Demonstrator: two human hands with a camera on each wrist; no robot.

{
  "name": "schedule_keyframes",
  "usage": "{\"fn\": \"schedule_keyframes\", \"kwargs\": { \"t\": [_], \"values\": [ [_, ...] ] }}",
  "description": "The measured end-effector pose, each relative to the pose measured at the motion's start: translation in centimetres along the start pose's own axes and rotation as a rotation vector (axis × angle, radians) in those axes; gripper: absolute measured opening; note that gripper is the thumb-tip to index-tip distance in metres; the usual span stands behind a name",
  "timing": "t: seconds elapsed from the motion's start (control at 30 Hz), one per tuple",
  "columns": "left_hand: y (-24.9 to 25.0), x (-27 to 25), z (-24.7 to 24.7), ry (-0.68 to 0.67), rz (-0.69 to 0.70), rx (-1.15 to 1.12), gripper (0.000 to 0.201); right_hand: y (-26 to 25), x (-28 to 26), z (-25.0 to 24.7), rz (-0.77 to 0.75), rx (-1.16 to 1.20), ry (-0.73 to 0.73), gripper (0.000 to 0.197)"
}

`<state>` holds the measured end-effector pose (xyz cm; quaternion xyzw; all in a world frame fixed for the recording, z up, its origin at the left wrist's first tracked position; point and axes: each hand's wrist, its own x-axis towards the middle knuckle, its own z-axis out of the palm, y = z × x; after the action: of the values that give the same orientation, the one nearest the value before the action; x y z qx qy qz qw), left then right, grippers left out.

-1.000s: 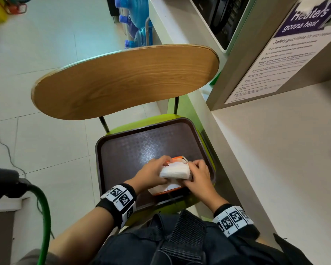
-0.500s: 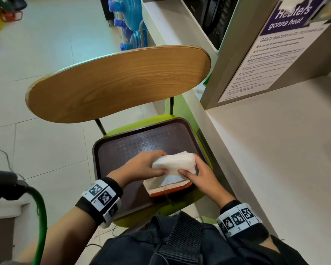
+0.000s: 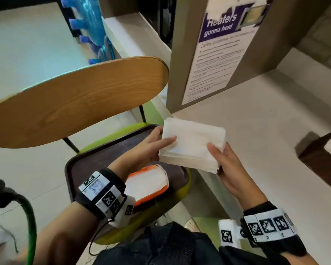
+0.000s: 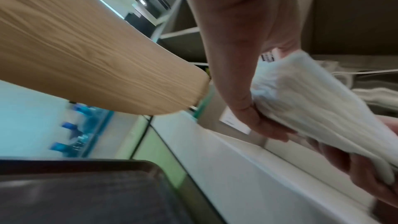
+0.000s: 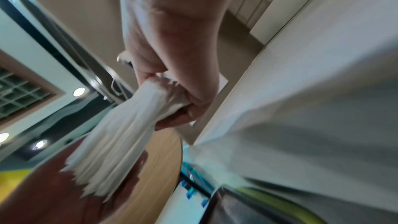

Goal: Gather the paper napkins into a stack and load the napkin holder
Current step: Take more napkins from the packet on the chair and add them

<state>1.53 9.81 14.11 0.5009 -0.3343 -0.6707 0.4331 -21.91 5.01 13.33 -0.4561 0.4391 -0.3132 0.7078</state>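
Left hand (image 3: 151,146) and right hand (image 3: 225,165) each grip one end of the napkin stack (image 3: 192,144), thumbs on top, fingers curled beneath. The stack is held in the air above the counter (image 3: 256,140) edge, just right of the tray (image 3: 103,155). On the tray lies an orange-edged wrapper (image 3: 147,183). Gathering looks done; loading is left. A dark holder (image 3: 321,150), probably the napkin holder, stands on the counter well right of the stack. The poster (image 3: 220,48) beyond the stack reads "Heaters gonna heat".
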Motion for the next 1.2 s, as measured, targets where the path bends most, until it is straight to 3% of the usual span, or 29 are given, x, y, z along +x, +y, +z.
{"fn": "schedule_keyframes", "kwargs": {
  "t": [0.13, 0.2, 0.3, 0.4, 0.47, 0.57, 0.63, 0.7, 0.77, 0.9, 1.1, 1.2],
  "values": [
    [-0.2, 4.1, 6.3, -0.127, -0.053, -0.217, 0.07, -1.8, -2.3, -4.7, -0.078, 0.251, 0.226, 0.059],
    [-0.3, 5.7, 10.0, -0.177, -0.049, -0.295, 0.068, -2.5, -3.6, -6.6, -0.122, 0.376, 0.241, 0.053],
    [-0.2, 7.2, 15.9, -0.294, 0.011, -0.266, 0.033, -2.7, -5.6, -8.7, -0.136, 0.362, 0.232, 0.054],
    [0.0, 8.5, 21.0, -0.196, 0.098, -0.217, 0.02, -2.6, -7.6, -11.1, -0.093, 0.238, 0.303, 0.067],
    [0.0, 9.6, 23.2, -0.103, 0.129, -0.147, 0.024, -2.6, -8.8, -13.3, -0.073, 0.241, 0.363, 0.076],
    [-0.9, 11.3, 25.4, -0.096, 0.16, 0.062, 0.033, -2.9, -9.8, -16.5, -0.08, 0.238, 0.439, 0.094],
    [-1.9, 11.9, 26.9, -0.124, 0.158, 0.216, 0.035, -3.1, -9.8, -17.8, -0.056, 0.162, 0.462, 0.086],
    [-2.7, 12.2, 28.7, -0.137, 0.149, 0.37, 0.064, -3.3, -9.7, -18.7, -0.038, 0.072, 0.504, 0.08],
    [-3.3, 12.5, 30.3, -0.16, 0.134, 0.346, 0.078, -3.4, -9.6, -19.4, -0.048, -0.047, 0.575, 0.07],
    [-3.3, 12.9, 32.7, -0.24, 0.131, 0.225, 0.052, -3.4, -10.7, -20.4, -0.126, -0.238, 0.598, 0.047],
    [-5.2, 13.7, 32.6, -0.345, 0.17, 0.182, 0.064, -1.1, -12.2, -23.3, -0.186, -0.352, 0.516, 0.065],
    [-7.0, 13.9, 32.3, -0.387, 0.167, 0.232, 0.059, 0.3, -11.6, -23.4, -0.154, -0.404, 0.543, 0.05]
  ]
}}
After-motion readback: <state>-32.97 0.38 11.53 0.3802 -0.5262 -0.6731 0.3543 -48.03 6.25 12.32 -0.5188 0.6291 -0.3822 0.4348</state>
